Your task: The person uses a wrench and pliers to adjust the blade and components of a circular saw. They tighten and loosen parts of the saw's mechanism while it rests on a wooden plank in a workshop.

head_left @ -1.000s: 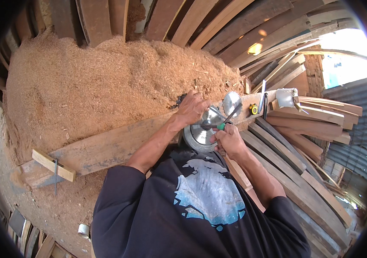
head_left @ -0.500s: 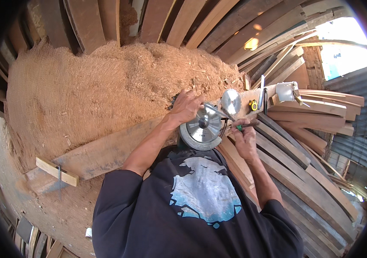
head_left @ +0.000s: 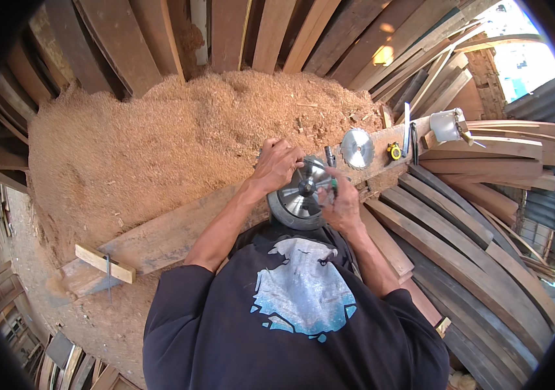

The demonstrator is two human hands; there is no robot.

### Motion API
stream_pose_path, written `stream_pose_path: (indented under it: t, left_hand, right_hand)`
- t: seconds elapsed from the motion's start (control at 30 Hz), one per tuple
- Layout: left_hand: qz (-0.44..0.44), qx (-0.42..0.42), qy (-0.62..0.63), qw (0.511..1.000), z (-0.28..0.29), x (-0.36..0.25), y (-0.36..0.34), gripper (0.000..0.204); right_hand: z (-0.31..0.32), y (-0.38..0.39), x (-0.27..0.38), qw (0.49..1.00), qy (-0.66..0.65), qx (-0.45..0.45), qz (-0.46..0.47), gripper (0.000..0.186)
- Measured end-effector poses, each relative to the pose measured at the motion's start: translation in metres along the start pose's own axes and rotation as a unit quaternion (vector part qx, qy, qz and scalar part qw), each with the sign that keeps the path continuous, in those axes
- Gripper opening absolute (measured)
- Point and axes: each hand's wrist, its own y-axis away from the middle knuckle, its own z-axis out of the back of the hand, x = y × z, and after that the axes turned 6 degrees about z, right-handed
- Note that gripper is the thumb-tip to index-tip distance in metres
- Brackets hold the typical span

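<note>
Nearest you, your right hand (head_left: 342,207) was curled tight around a small green-handled tool (head_left: 333,186), its tip aimed at the hub of the circular saw (head_left: 298,198). Your left hand (head_left: 276,166) was clamped over the top of the saw's guard, bracing it on the long plank (head_left: 180,227) just in front of your chest. The blade looked seated on its hub, and since a tool was at the centre bolt, I judged the fastening unfinished; whether you were tightening or loosening the pictures could not tell.

A little farther along the plank lay a second, loose saw blade (head_left: 358,148), then a yellow tape measure (head_left: 394,151) and a white cup-shaped thing (head_left: 446,125), all apart from the saw. That loose blade sat near your right hand, teeth exposed, so room on that side was tight.

To your right, stacked curved boards (head_left: 459,253) crowded close to your elbow. To your left, the plank ran free toward a small wooden block (head_left: 104,263), and beyond it rose the broad sawdust heap (head_left: 160,143), backed by leaning boards.
</note>
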Motion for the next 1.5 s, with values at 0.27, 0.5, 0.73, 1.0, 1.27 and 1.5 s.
stream_pose_path:
  t: [0.27, 0.5, 0.73, 1.0, 1.27, 1.5]
  left_hand:
    - [0.040, -0.103, 0.142, 0.984, 0.039, -0.035, -0.001, 0.011]
    - [0.252, -0.132, 0.333, 0.899, 0.071, -0.001, 0.026, 0.011]
    - [0.429, 0.069, 0.030, 0.900, 0.069, -0.024, 0.051, 0.078]
    - [0.449, 0.097, 0.032, 0.888, 0.039, -0.030, 0.065, 0.105]
    - [0.454, 0.021, 0.111, 0.884, 0.015, -0.037, 0.072, 0.107]
    - [0.462, -0.028, 0.125, 0.877, 0.007, -0.033, 0.081, 0.100]
  right_hand:
    - [0.057, 0.027, 0.006, 0.991, -0.090, -0.047, -0.084, 0.027]
    - [0.028, 0.061, -0.009, 0.997, -0.051, -0.040, -0.039, 0.034]
    - [0.020, 0.067, -0.008, 0.997, -0.055, -0.026, -0.050, 0.037]
    - [0.012, 0.073, -0.019, 0.996, -0.064, 0.000, -0.067, 0.035]
    - [0.040, 0.027, -0.019, 0.984, -0.080, -0.158, -0.014, 0.032]
    - [0.030, -0.066, -0.098, 0.970, -0.111, 0.124, -0.176, 0.027]
